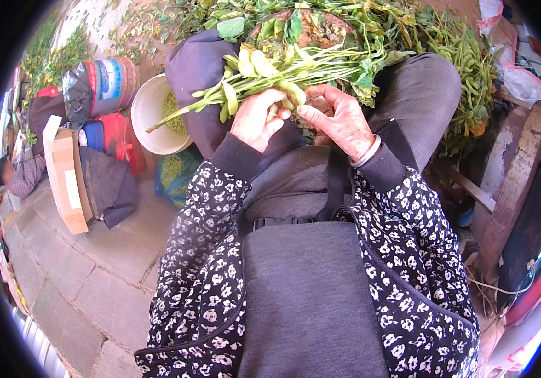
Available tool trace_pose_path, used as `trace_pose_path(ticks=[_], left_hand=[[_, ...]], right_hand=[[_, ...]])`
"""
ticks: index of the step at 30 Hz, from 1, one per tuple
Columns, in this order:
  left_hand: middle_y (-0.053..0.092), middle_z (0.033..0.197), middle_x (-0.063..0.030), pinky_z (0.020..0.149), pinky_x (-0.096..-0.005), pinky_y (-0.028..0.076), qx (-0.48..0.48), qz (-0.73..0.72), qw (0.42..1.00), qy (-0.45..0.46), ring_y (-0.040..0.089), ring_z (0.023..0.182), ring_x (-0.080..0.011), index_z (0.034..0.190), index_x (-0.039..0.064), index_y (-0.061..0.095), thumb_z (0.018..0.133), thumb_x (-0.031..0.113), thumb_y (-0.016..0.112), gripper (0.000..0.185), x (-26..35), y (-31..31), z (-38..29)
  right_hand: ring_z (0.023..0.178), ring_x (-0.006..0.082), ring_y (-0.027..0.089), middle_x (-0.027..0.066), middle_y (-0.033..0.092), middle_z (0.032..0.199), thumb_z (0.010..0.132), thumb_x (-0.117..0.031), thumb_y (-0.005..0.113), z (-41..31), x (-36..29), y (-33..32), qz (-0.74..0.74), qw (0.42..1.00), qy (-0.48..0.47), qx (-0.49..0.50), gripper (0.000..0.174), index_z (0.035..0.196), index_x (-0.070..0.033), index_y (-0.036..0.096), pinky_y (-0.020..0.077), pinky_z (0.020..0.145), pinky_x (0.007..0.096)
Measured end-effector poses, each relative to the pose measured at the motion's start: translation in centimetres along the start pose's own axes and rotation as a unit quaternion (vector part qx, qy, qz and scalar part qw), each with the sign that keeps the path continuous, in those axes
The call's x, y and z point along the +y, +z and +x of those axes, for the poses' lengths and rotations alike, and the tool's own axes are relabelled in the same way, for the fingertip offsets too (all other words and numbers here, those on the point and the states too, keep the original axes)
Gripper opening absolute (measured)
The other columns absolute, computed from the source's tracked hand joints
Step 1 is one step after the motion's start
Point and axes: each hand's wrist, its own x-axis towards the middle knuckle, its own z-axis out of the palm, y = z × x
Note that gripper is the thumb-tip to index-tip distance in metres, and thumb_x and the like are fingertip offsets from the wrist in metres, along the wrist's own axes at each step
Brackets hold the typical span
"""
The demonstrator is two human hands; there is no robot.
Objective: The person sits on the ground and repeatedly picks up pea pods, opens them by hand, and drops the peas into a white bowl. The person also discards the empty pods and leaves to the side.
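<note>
A plump green bean pod (293, 91) lies between my two hands. My left hand (257, 120) has its fingers curled at the pod's near side. The thumb and forefinger of my right hand (339, 118) pinch the pod's end; a pale bracelet circles that wrist. Just beyond my fingers, a bundle of cut bean stems (317, 66) with pods and some leaves rests across my knees. Its bare stalk end points left over a white bucket (140, 113), which contains shelled green beans (172, 113).
Leafy bean plants (469, 66) are heaped ahead and right. Near the bucket are a blue plastic bag (171, 177) of green beans, a cardboard box (64, 179) and a printed tub (109, 85). A worn wooden stool (511, 175) stands right. Another person (27, 170) is far left.
</note>
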Motion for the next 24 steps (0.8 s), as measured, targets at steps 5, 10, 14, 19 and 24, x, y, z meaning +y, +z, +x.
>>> trace_pose_path(ticks=[5, 10, 14, 19, 24], left_hand=[[0.057, 0.076, -0.0003, 0.053, -0.0233, 0.041, 0.052, 0.001, 0.999, -0.005, 0.053, 0.063, -0.0101, 0.088, 0.007, 0.058, 0.086, 0.018, 0.053, 0.013, -0.7, 0.4, 0.7], [0.058, 0.076, -0.0011, 0.054, -0.0237, 0.043, 0.019, -0.038, 0.999, 0.006, 0.054, 0.062, -0.0115, 0.086, 0.006, 0.058, 0.084, 0.017, 0.053, 0.012, -1.1, 0.4, 1.1], [0.058, 0.076, -0.0028, 0.052, -0.0227, 0.043, 0.019, -0.042, 0.999, 0.005, 0.054, 0.062, -0.0119, 0.086, 0.004, 0.059, 0.082, 0.011, 0.050, 0.011, -1.6, -0.6, 1.6], [0.059, 0.086, -0.0076, 0.048, -0.0181, 0.039, -0.042, 0.012, 0.999, 0.006, 0.053, 0.065, -0.0125, 0.094, 0.000, 0.057, 0.085, 0.010, 0.048, 0.016, -1.3, -1.1, 1.4], [0.055, 0.082, -0.0087, 0.045, -0.0159, 0.036, -0.065, -0.034, 0.993, -0.089, 0.047, 0.061, -0.0101, 0.091, 0.000, 0.055, 0.083, 0.012, 0.050, 0.014, -0.8, -1.0, 0.6]], right_hand=[[0.058, 0.0024, 0.049, -0.0005, 0.061, 0.071, 0.084, -0.015, 0.068, 0.2, -1.2, 1.0, -0.002, 0.999, -0.008, 0.040, 0.021, 0.097, 0.000, 0.060, 0.0408, 0.052, 0.0180], [0.057, 0.0015, 0.048, -0.0024, 0.060, 0.069, 0.085, -0.011, 0.066, 1.2, 0.6, 0.7, -0.025, 0.997, -0.044, 0.062, 0.014, 0.091, 0.000, 0.063, 0.0402, 0.052, 0.0179], [0.063, 0.0013, 0.049, -0.0031, 0.060, 0.072, 0.084, -0.010, 0.066, 1.5, 0.5, 0.3, -0.064, 0.994, -0.064, 0.065, 0.013, 0.091, 0.001, 0.063, 0.0410, 0.056, 0.0181], [0.069, 0.0022, 0.051, -0.0021, 0.062, 0.077, 0.085, -0.008, 0.065, 2.7, 1.5, 0.0, -0.064, 0.992, -0.078, 0.081, 0.013, 0.092, 0.002, 0.063, 0.0431, 0.062, 0.0191], [0.068, 0.0037, 0.052, -0.0002, 0.063, 0.076, 0.085, -0.006, 0.064, 3.0, 1.2, 0.2, -0.030, 0.992, -0.094, 0.084, 0.010, 0.092, 0.001, 0.063, 0.0441, 0.063, 0.0210]])
